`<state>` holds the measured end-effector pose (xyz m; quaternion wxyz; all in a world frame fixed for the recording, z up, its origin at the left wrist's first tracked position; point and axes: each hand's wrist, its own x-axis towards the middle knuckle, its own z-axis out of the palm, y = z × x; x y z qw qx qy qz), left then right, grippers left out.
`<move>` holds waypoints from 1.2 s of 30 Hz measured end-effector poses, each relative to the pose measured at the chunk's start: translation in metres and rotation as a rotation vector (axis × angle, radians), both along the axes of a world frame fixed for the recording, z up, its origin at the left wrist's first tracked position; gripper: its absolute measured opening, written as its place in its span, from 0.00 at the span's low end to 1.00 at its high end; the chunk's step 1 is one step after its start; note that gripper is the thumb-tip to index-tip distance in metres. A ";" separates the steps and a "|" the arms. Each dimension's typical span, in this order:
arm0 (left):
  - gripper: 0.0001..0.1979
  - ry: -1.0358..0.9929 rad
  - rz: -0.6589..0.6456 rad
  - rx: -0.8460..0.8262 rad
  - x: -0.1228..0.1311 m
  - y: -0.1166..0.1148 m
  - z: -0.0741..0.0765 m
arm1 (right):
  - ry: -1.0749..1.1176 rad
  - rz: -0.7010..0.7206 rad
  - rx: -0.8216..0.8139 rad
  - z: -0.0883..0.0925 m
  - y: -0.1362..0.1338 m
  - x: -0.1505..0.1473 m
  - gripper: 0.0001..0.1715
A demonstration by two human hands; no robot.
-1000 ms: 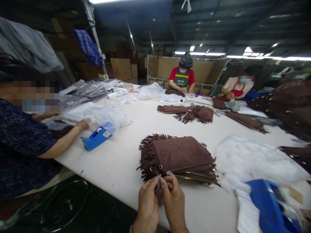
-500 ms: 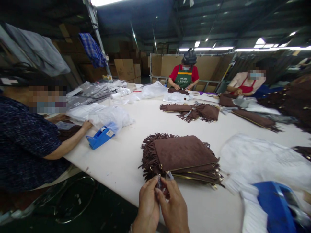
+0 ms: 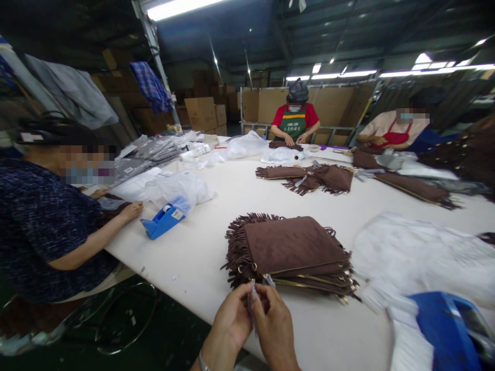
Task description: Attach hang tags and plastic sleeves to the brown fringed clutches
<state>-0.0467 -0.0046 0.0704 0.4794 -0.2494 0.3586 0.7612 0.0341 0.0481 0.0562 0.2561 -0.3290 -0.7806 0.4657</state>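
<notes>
A stack of brown fringed suede-look bags [image 3: 294, 241] with gold zippers lies on the table in front of me. At its near left corner, my left hand [image 3: 230, 318] and my right hand [image 3: 275, 322] meet, fingertips pinched together. Between them is a zipper pull [image 3: 253, 289] in a thin greyish plastic wrap, hanging from the bag's edge. My fingers cover most of it. Just right of it, a second wrapped pull [image 3: 269, 280] dangles free. Gold rings [image 3: 254, 267] show at the bag's corner above my fingers.
Blue tape dispensers stand at left [image 3: 163, 220] and near right [image 3: 444, 330]. White plastic bags [image 3: 417, 252] spread over the right side. More brown bags [image 3: 309, 178] lie farther back. A co-worker [image 3: 50, 221] sits close on the left; two more people work across the white table [image 3: 201, 247].
My fingers have shifted slightly on the wrapped pull, and a pale strip now shows between them. The left co-worker's arm has moved a little. The view has tilted slightly.
</notes>
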 end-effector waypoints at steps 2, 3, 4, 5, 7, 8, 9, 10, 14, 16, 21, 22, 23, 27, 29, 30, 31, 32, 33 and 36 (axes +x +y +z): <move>0.04 -0.011 -0.019 -0.001 -0.001 -0.001 0.001 | 0.040 0.025 -0.072 -0.001 0.002 0.000 0.12; 0.03 -0.017 -0.033 0.001 -0.001 -0.001 0.002 | 0.065 0.038 -0.106 -0.001 0.003 0.001 0.12; 0.03 -0.025 -0.047 0.004 -0.002 -0.001 0.003 | 0.089 0.049 -0.138 -0.002 0.004 0.001 0.12; 0.03 -0.036 -0.059 0.009 -0.002 -0.001 0.003 | 0.111 0.057 -0.165 -0.002 0.005 0.001 0.12; 0.04 -0.055 -0.069 0.015 -0.003 -0.001 0.003 | 0.136 0.065 -0.190 -0.002 0.006 0.002 0.13; 0.04 -0.058 -0.067 0.011 -0.003 -0.001 0.003 | 0.139 0.064 -0.184 -0.001 0.006 0.003 0.13; 0.04 -0.055 -0.064 0.000 -0.004 -0.001 0.002 | 0.135 0.060 -0.166 -0.001 0.006 0.004 0.12; 0.04 -0.051 -0.071 -0.019 -0.005 -0.002 0.002 | 0.126 0.055 -0.136 -0.001 0.006 0.004 0.12; 0.03 -0.033 -0.161 -0.102 -0.011 -0.006 0.001 | 0.096 0.046 0.061 -0.003 0.002 0.006 0.14; 0.04 -0.029 -0.203 -0.128 -0.013 -0.008 0.001 | 0.093 0.044 0.143 -0.005 0.001 0.007 0.14; 0.07 -0.041 -0.238 -0.020 -0.010 -0.007 0.006 | 0.030 -0.002 0.050 -0.001 0.001 0.010 0.13; 0.08 -0.040 -0.245 0.036 -0.009 -0.007 0.007 | 0.023 -0.017 -0.012 0.001 0.002 0.010 0.13; 0.08 -0.039 -0.253 0.090 -0.009 -0.006 0.008 | 0.030 -0.026 -0.072 0.003 0.003 0.010 0.12; 0.07 -0.027 -0.242 0.241 -0.007 -0.006 0.005 | 0.140 -0.011 -0.268 0.006 0.009 0.008 0.11; 0.06 -0.027 -0.220 0.297 -0.006 -0.006 -0.004 | 0.195 -0.016 -0.373 0.005 0.011 0.007 0.13; 0.06 -0.029 -0.207 0.322 -0.005 -0.006 -0.010 | 0.218 -0.022 -0.423 0.004 0.012 0.006 0.15; 0.06 -0.035 -0.194 0.344 -0.004 -0.006 -0.016 | 0.238 -0.027 -0.469 0.003 0.013 0.005 0.17; 0.06 -0.044 -0.179 0.362 -0.002 -0.005 -0.023 | 0.255 -0.032 -0.511 0.002 0.013 0.005 0.19; 0.06 -0.055 -0.166 0.375 0.000 -0.004 -0.030 | 0.267 -0.039 -0.550 0.001 0.013 0.005 0.20; 0.08 -0.100 -0.149 0.404 0.006 0.001 -0.043 | 0.278 -0.054 -0.655 -0.001 0.013 0.004 0.23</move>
